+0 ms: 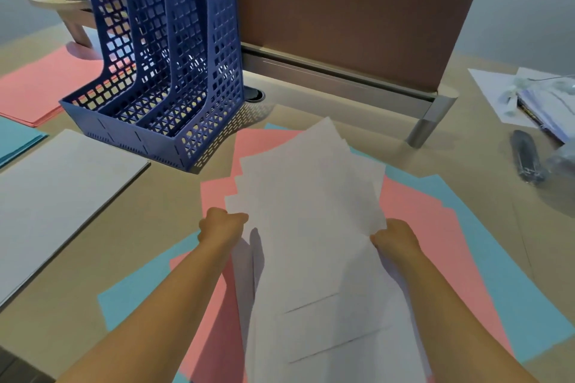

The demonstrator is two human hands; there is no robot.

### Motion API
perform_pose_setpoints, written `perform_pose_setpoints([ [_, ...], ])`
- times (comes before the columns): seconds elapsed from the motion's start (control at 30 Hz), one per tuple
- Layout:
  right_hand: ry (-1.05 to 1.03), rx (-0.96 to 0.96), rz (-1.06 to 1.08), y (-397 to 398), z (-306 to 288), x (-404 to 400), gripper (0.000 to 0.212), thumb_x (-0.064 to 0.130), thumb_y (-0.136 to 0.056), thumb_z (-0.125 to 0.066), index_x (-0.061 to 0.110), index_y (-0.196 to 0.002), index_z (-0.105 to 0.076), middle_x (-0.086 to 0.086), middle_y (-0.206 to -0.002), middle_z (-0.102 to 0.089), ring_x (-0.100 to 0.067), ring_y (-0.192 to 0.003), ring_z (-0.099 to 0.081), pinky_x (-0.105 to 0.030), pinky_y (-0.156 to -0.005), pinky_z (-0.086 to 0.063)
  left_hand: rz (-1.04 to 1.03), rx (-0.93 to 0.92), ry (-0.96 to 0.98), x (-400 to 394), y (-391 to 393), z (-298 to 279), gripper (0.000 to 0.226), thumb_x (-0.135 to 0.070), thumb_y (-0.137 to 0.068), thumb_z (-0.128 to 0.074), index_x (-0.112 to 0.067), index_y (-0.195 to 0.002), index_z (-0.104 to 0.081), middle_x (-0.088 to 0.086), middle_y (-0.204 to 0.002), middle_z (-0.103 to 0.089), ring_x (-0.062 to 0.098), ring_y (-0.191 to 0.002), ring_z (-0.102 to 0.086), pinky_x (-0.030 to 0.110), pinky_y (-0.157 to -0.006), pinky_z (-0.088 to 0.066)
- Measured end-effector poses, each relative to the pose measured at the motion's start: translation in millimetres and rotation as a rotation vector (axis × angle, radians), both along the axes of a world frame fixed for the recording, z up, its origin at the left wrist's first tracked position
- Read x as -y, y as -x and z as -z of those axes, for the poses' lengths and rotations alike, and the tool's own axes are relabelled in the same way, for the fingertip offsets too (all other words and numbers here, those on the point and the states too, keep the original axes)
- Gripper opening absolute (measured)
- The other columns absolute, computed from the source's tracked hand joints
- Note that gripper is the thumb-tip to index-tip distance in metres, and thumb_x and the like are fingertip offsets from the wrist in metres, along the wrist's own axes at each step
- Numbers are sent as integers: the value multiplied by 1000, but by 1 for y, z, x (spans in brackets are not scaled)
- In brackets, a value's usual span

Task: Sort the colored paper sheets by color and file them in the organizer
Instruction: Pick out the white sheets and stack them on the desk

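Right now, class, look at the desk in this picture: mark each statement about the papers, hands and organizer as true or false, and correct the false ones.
1. Both hands hold white sheets. True: the left hand and right hand grip the stack's side edges.
2. The blue organizer is full of paper. False: its three slots look empty.
3. Pink sheets and blue sheets lie mixed under the white stack. True.
4. The pink pile sits right of the organizer. False: it lies to the left.
5. The organizer is red. False: it is blue.
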State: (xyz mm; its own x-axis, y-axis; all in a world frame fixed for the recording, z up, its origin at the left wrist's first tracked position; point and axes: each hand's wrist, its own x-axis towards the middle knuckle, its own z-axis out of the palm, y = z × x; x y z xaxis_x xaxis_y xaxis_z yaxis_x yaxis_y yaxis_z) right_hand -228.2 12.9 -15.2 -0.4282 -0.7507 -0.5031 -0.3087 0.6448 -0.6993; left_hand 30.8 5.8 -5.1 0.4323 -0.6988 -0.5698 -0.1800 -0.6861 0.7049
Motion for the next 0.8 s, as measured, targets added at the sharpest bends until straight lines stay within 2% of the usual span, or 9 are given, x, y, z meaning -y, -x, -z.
perform_pose_setpoints([
  [0.1,-113,-307,-109,-13,-13,-3,29,12,-86,-47,11,-113,-55,-16,-122,-45,-36,-113,-47,-33,-91,-41,-98,-176,-13,2,0,2,45,-17,-81,-66,7,-117,-52,22,-116,-56,39,-102,-57,47,-94,-48],
  [0.2,-26,-97,-36,-25,-14,-4,5,6,-71,-53,8,-76,-54,-11,-104,-48,-31,-85,-52,-33,-72,-50,-158,-219,14,0,1,5,40,-13,-83,-65,8,-115,-53,19,-109,-54,33,-93,-54,40,-88,-48],
  [0.27,31,39,23,-22,-11,-3,24,-5,-73,-53,10,-57,-42,-7,-86,-40,-23,-68,-42,-27,-63,-42,-133,-156,45,-3,1,4,20,-8,-84,-62,5,-99,-56,19,-104,-54,32,-94,-54,38,-86,-46],
  [0.37,70,135,38,-19,-15,-7,5,-8,-78,-56,-3,-78,-58,-15,-78,-53,-27,-82,-55,-42,-91,-46,-86,-59,121,-8,-2,2,18,-5,-86,-59,1,-103,-57,15,-104,-53,31,-98,-54,32,-80,-41],
  [0.43,114,150,36,-18,-12,-7,16,-7,-77,-56,7,-70,-53,-7,-65,-46,-23,-75,-48,-35,-77,-44,-26,-19,169,-11,-3,1,23,-5,-87,-58,-1,-109,-58,11,-102,-55,29,-94,-53,31,-79,-41],
  [0.5,147,124,25,-19,-5,-7,29,-7,-75,-53,14,-60,-40,-2,-60,-40,-20,-63,-40,-29,-65,-34,26,-49,186,-11,-1,1,5,-6,-88,-56,-4,-84,-58,10,-85,-53,23,-83,-47,29,-69,-37],
  [0.63,160,143,-72,-23,-3,-5,30,-5,-77,-57,15,-58,-47,0,-59,-45,-20,-59,-45,-29,-64,-37,102,-130,214,-9,7,2,20,-16,-95,-48,-13,-75,-47,8,-86,-45,18,-78,-41,25,-56,-28],
  [0.7,168,126,-98,-23,-3,-3,28,-2,-82,-58,13,-60,-49,-2,-63,-49,-23,-65,-49,-30,-67,-40,80,-197,230,-6,8,1,9,-22,-97,-45,-16,-96,-50,7,-96,-46,21,-88,-44,29,-68,-37],
  [0.8,212,66,-74,-20,-1,0,11,5,-90,-52,3,-99,-58,-9,-94,-57,-27,-90,-56,-35,-83,-47,-55,-350,185,1,5,5,40,-29,-98,-43,-8,-131,-48,7,-129,-51,29,-122,-47,37,-107,-35],
])
